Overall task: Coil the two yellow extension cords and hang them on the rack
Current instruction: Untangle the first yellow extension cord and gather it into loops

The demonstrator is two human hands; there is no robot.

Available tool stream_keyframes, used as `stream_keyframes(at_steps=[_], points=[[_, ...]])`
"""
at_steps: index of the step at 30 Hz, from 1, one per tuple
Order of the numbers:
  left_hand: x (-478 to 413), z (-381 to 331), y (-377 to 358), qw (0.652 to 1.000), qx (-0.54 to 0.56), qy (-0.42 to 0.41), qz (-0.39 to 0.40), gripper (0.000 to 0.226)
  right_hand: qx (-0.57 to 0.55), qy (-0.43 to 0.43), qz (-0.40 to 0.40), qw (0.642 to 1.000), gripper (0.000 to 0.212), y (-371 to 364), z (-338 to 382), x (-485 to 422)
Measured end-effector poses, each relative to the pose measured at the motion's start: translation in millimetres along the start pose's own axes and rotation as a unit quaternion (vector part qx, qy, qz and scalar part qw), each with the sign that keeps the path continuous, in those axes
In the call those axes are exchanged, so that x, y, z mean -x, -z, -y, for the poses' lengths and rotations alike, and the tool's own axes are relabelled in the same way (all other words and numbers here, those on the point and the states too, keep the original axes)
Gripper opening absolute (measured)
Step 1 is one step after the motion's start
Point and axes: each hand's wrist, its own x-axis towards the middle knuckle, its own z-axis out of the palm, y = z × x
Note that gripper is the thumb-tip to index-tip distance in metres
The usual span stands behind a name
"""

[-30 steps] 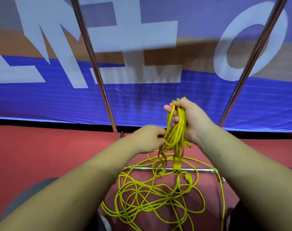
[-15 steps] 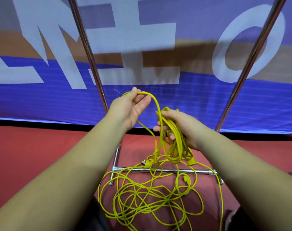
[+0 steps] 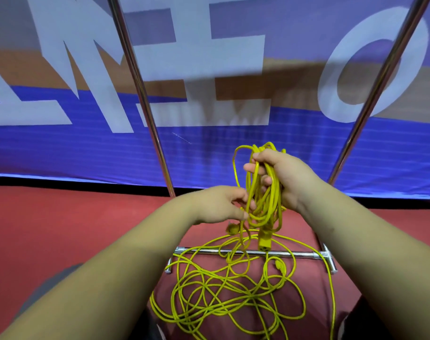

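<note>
My right hand (image 3: 285, 179) grips a bunch of yellow cord loops (image 3: 264, 195) that hang from its fist, with a yellow socket end (image 3: 264, 241) dangling below. My left hand (image 3: 221, 207) is lower and to the left, pinching a strand at the bottom of those loops. A loose tangle of yellow cord (image 3: 228, 298) lies on the red floor under my arms, trailing up to the bunch. The chrome rack's base bar (image 3: 299, 254) crosses the floor behind the tangle, and its two uprights, left (image 3: 145, 106) and right (image 3: 373, 94), rise on either side.
A blue, white and tan banner (image 3: 86, 148) with large letters hangs close behind the rack. Red floor (image 3: 49, 229) spreads to the left. Dark trouser legs show at the bottom edge of the view.
My left hand has come down from head height, where it lifted a strand, to the bottom of the bunch. My right hand has risen slightly with one more loop in it.
</note>
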Motion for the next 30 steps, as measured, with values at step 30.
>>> stream_keyframes(at_steps=[30], points=[[3.6, 13.4, 72.7, 0.815, 0.457, 0.203, -0.292, 0.065, 0.146, -0.016, 0.076, 0.986, 0.024, -8.8, -25.9, 10.3]])
